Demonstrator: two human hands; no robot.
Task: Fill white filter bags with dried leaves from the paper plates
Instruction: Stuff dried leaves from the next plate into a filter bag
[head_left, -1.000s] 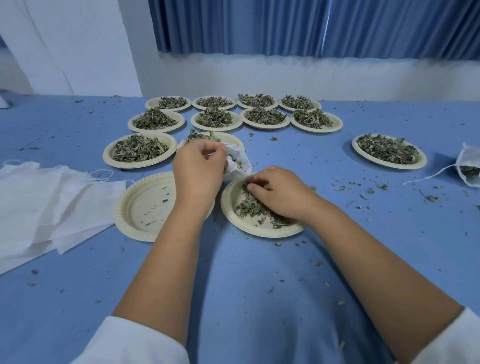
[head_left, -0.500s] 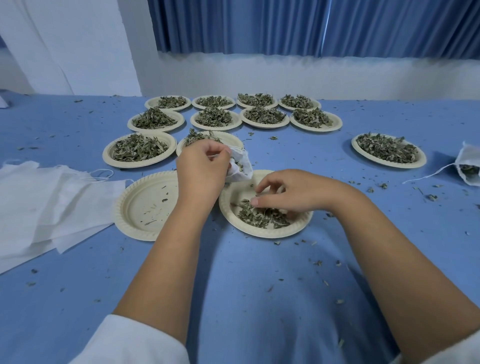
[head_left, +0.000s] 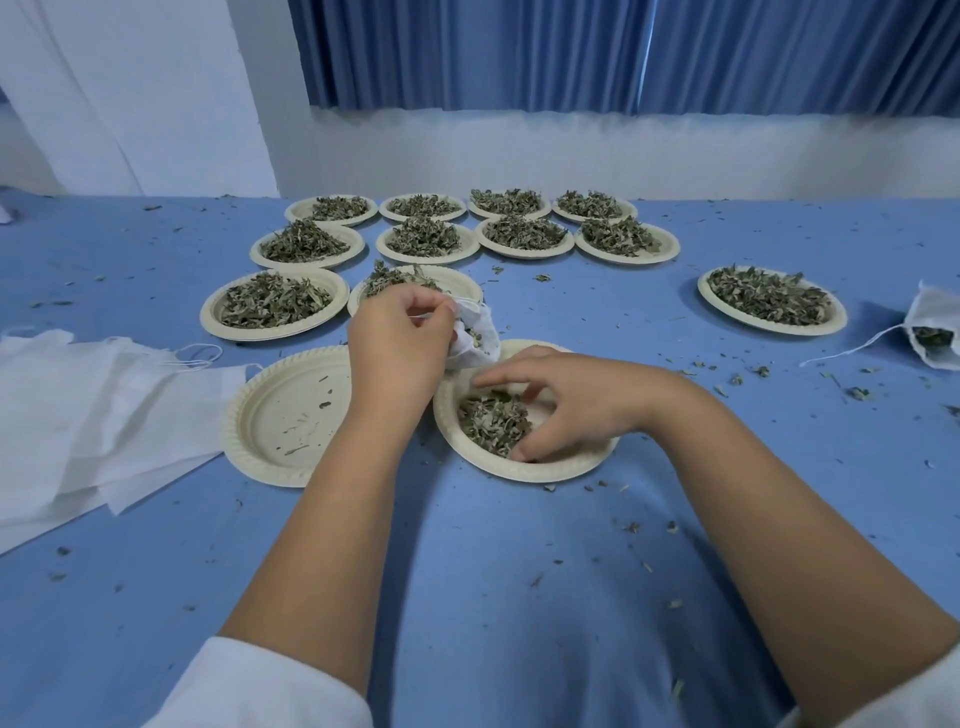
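Fingers (head_left: 434, 313) of left hand (head_left: 400, 348) are being pinched on white filter bag (head_left: 477, 340) over near paper plate's (head_left: 519, 472) far rim, while its dried leaves (head_left: 492, 422) are being touched by right hand's (head_left: 569, 410) spread, loosely curved fingers.

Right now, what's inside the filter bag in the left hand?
Dried leaves show at the open mouth of the filter bag. The left hand covers most of it, so fill level is hidden.
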